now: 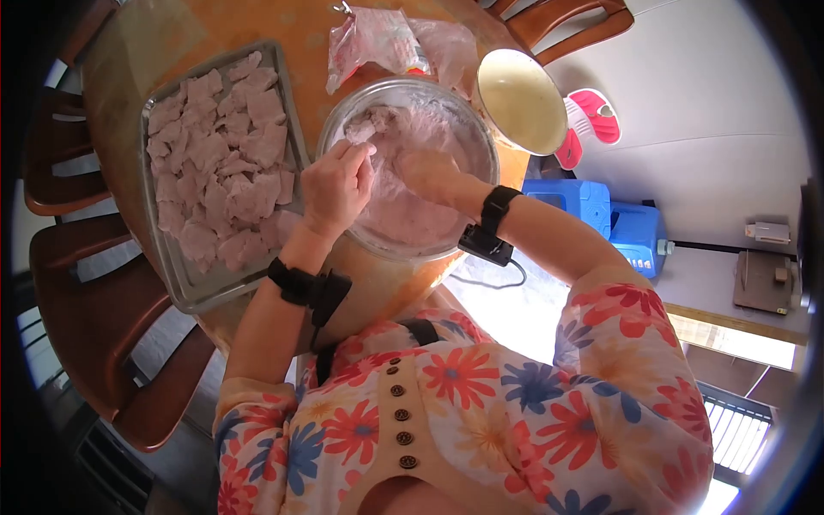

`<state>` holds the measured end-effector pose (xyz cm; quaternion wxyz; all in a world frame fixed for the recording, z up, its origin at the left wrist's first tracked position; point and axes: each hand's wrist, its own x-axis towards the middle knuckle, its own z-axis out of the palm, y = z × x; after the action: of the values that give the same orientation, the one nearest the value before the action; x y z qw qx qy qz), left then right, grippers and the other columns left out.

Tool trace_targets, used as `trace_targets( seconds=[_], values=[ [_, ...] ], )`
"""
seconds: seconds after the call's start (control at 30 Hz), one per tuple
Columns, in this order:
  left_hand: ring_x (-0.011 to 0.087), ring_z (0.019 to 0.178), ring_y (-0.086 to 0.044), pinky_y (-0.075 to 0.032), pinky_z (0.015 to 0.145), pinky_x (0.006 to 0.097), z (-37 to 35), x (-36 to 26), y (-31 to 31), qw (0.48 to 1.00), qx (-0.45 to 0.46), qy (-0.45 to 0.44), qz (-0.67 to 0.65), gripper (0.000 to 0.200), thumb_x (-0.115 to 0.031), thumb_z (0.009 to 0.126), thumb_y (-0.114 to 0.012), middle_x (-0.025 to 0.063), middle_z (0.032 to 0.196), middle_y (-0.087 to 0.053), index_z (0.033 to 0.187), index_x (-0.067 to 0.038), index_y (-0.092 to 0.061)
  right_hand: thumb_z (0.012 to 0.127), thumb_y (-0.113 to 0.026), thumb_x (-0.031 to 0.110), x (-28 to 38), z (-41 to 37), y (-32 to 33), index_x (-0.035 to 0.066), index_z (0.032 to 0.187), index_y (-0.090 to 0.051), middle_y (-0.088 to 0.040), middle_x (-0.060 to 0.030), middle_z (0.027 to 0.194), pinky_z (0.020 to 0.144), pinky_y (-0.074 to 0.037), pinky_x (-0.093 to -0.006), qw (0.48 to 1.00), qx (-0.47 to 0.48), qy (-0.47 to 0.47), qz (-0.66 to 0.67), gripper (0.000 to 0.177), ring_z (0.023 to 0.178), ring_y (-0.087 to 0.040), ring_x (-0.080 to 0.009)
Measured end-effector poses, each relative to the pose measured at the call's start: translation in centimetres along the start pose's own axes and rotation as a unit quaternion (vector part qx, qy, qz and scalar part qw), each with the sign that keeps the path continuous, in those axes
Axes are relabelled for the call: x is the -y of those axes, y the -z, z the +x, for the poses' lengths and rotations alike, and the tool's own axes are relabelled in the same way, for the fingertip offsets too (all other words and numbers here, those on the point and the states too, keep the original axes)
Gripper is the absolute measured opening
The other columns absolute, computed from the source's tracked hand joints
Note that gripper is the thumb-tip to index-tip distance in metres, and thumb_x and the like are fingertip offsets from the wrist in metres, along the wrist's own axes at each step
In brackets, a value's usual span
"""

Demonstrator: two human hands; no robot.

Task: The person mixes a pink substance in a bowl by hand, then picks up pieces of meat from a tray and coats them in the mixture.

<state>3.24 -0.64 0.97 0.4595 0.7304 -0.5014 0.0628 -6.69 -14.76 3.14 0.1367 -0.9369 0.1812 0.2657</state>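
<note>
A round metal bowl holds pinkish-white flour, with a floured meat piece at its upper left. My left hand is closed over the bowl's left rim, its fingertips pinched together close to that piece. What the pinch holds, if anything, I cannot make out. Inside the bowl, my right hand reaches down into the flour, and its fingers are hidden. Left of the bowl lies a metal tray covered with many flat, flour-coated meat pieces.
A cream-coloured basin stands right of the bowl. Behind the bowl lie crumpled plastic bags on the wooden table. Brown chairs line the left side. Blue containers and a pink-and-white item are beyond the table's right edge.
</note>
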Motion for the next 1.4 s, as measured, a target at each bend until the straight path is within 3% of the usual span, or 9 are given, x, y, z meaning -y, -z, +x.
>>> trace_targets(
  seconds=[0.07,0.2,0.27,0.5,0.77,0.9,1.07,1.17,1.4],
  values=[
    [0.0271,0.061,-0.058,-0.046,0.053,0.0349,-0.2,0.3,-0.2,1.0,0.001,0.005,0.006,0.016,-0.003,0.074,-0.06,0.0068,0.072,-0.058,0.088,-0.01,-0.063,0.089,-0.041,0.016,0.1,-0.4,-0.2,0.012,0.122,-0.053,-0.057,-0.0131,0.118,0.08,-0.048,-0.0435,0.993,-0.096,0.022,0.065,0.035,0.096,-0.061,-0.0319],
    [0.0262,0.062,-0.059,-0.047,0.053,0.0348,0.0,0.3,-0.2,1.0,-0.017,-0.005,-0.015,0.016,-0.003,0.074,-0.059,0.0061,0.074,-0.059,0.088,-0.01,-0.063,0.088,-0.043,0.015,-0.9,0.9,-0.8,0.012,0.119,-0.057,-0.06,-0.0123,0.114,0.081,-0.047,-0.0434,0.996,-0.085,-0.002,-0.014,0.034,0.096,-0.062,-0.0305],
    [0.0274,0.064,-0.06,-0.048,0.056,0.0346,-0.1,0.7,-0.1,0.999,-0.035,0.002,-0.041,0.015,-0.002,0.077,-0.058,0.0076,0.076,-0.06,0.089,-0.009,-0.063,0.087,-0.043,0.014,-2.2,2.2,-1.0,0.01,0.112,-0.06,-0.063,-0.0137,0.106,0.08,-0.048,-0.043,0.993,-0.066,0.081,0.05,0.03,0.094,-0.062,-0.0315],
    [0.0316,0.08,-0.063,-0.05,0.07,0.0332,-0.2,0.8,0.0,0.982,-0.049,0.075,-0.164,0.014,-0.003,0.085,-0.052,0.0149,0.089,-0.064,0.095,-0.002,-0.062,0.086,-0.049,0.022,4.6,1.3,-1.5,0.006,0.112,-0.054,-0.063,-0.018,0.099,0.077,-0.047,-0.0451,0.968,-0.15,0.072,0.186,0.031,0.09,-0.06,-0.0366],
    [0.0324,0.077,-0.061,-0.049,0.067,0.0345,0.1,0.8,-0.3,0.991,-0.058,0.025,-0.115,0.014,-0.001,0.084,-0.053,0.0145,0.086,-0.063,0.095,-0.002,-0.062,0.082,-0.053,0.016,1.0,-3.6,-4.3,0.005,0.098,-0.057,-0.058,-0.0127,0.102,0.077,-0.048,-0.0398,0.967,-0.052,0.229,-0.096,0.019,0.097,-0.058,-0.0305],
    [0.0324,0.073,-0.06,-0.048,0.064,0.0352,-0.1,1.1,-0.5,0.995,-0.059,0.016,-0.078,0.015,-0.001,0.082,-0.054,0.0132,0.082,-0.061,0.095,-0.003,-0.061,0.081,-0.057,0.019,-3.2,-5.0,-2.1,0.008,0.099,-0.058,-0.057,-0.0099,0.101,0.077,-0.048,-0.0377,0.97,-0.029,0.228,-0.083,0.021,0.098,-0.055,-0.0289],
    [0.0316,0.069,-0.058,-0.047,0.061,0.0357,-0.3,0.9,-0.5,0.996,-0.051,0.02,-0.072,0.016,-0.001,0.08,-0.055,0.0121,0.078,-0.059,0.095,-0.003,-0.061,0.082,-0.058,0.028,-3.8,-5.6,0.1,0.007,0.099,-0.064,-0.062,-0.0141,0.101,0.079,-0.049,-0.0381,0.98,-0.156,-0.001,-0.126,0.028,0.104,-0.056,-0.0289],
    [0.0312,0.067,-0.058,-0.047,0.059,0.036,-0.1,1.0,-0.5,0.996,-0.06,0.003,-0.068,0.016,-0.002,0.08,-0.055,0.0118,0.077,-0.058,0.095,-0.004,-0.061,0.081,-0.058,0.025,-2.2,-5.7,0.0,0.006,0.101,-0.062,-0.061,-0.018,0.106,0.081,-0.048,-0.0386,0.99,-0.025,-0.024,-0.139,0.027,0.107,-0.055,-0.0301],
    [0.0302,0.064,-0.058,-0.047,0.057,0.0353,0.0,0.8,-0.3,0.998,-0.037,0.005,-0.047,0.017,-0.002,0.079,-0.055,0.0097,0.076,-0.059,0.093,-0.007,-0.062,0.082,-0.061,0.032,-5.2,-3.3,-2.9,0.004,0.111,-0.05,-0.058,-0.0188,0.104,0.084,-0.046,-0.0419,0.997,-0.079,0.013,-0.019,0.041,0.1,-0.057,-0.0351]
  ],
)
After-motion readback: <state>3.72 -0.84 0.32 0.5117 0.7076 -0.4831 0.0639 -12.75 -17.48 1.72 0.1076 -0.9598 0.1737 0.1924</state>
